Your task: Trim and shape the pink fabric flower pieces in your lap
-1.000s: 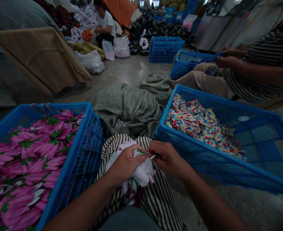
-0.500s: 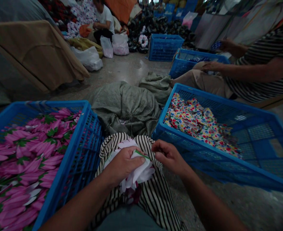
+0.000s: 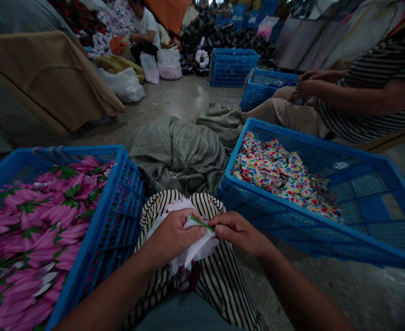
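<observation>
A white petal-shaped cloth piece [image 3: 202,244] with a green edge lies over my striped lap. My left hand [image 3: 177,232] is closed on it, thumb on top near the green strip. Pinched at the right end of that green strip, my right hand [image 3: 235,230] has thumb and forefinger together, close to the left fingertips. More white and dark pink petals hang below, between my knees. Any small item between the right fingertips is too small to make out.
Left stands a blue crate [image 3: 120,161] of pink and green cloth flowers. A blue crate [image 3: 312,230] at right holds colourful printed pieces. Grey-green sacks [image 3: 178,142] lie ahead. A person in a striped shirt [image 3: 381,92] sits beyond the right crate.
My right hand has moved left to meet the green strip by my left hand. The seated person at right has brought both hands together.
</observation>
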`<state>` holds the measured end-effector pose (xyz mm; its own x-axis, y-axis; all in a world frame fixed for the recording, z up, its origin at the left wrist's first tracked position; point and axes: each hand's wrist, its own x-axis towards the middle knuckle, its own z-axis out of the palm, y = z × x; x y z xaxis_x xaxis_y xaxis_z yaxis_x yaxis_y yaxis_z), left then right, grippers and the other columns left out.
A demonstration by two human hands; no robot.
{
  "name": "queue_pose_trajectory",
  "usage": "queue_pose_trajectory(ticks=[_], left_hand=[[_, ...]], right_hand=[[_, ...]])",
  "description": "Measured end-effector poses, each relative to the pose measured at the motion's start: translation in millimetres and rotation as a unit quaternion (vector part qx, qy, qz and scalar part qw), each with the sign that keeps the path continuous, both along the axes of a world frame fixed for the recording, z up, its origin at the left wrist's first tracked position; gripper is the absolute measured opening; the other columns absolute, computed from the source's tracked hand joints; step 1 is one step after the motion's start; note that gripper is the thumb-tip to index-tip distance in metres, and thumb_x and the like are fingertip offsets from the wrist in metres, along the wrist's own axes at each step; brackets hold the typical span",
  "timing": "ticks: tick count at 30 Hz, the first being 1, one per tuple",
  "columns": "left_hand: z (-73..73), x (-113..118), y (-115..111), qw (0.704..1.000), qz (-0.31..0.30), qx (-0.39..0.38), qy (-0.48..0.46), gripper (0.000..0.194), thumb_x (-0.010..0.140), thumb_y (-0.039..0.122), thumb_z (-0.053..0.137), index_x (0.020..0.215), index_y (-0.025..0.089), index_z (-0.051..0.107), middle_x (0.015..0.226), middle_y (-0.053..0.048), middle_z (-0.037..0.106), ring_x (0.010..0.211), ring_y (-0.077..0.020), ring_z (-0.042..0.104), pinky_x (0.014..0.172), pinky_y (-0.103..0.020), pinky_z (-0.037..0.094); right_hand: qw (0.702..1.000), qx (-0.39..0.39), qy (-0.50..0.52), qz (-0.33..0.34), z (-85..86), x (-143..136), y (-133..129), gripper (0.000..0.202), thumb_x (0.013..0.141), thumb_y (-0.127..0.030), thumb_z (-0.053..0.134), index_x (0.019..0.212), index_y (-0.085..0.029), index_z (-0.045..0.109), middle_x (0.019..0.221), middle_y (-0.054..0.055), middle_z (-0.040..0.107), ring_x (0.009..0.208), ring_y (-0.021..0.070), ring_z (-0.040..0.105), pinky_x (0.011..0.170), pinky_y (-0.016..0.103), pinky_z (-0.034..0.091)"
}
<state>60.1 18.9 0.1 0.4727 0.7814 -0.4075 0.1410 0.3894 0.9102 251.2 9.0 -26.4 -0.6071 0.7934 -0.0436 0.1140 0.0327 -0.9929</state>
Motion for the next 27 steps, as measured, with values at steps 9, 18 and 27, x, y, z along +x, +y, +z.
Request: queue_pose_trajectory(ticks=[9, 18, 27], left_hand=[[6.5, 5.3, 1.1, 0.997, -0.045, 0.012, 0.061, 0.014, 0.064, 0.027, 0.060, 0.067, 0.015, 0.054, 0.054, 0.005, 0.049, 0.046, -0.0071, 0.039, 0.044, -0.019, 0.027], [4.9, 1.3, 3.1, 0.997, -0.052, 0.030, 0.057, 0.014, 0.065, 0.024, 0.060, 0.074, 0.013, 0.057, 0.057, 0.005, 0.050, 0.049, -0.0066, 0.039, 0.044, -0.017, 0.028], [-7.3, -1.8, -1.3, 0.996, -0.068, -0.060, 0.008, 0.018, 0.064, 0.024, 0.063, 0.075, 0.011, 0.058, 0.063, 0.002, 0.054, 0.054, -0.0079, 0.044, 0.049, -0.019, 0.032]], right_hand=[[0.997, 0.040, -0.010, -0.064, 0.3, 2.4, 0.0, 0.040, 0.083, -0.051, 0.042, 0.078, -0.014, 0.056, 0.062, -0.001, 0.044, 0.056, 0.0108, 0.039, 0.049, 0.022, 0.029], [0.984, 0.154, -0.055, -0.066, 12.0, -9.4, -4.6, 0.011, 0.079, -0.011, 0.049, 0.069, -0.016, 0.052, 0.064, -0.001, 0.049, 0.060, 0.0104, 0.045, 0.057, 0.022, 0.034], [0.957, 0.238, -0.159, 0.047, 20.5, -4.2, 1.0, 0.013, 0.077, -0.006, 0.043, 0.076, -0.017, 0.050, 0.067, -0.001, 0.051, 0.062, 0.0112, 0.047, 0.057, 0.022, 0.033]])
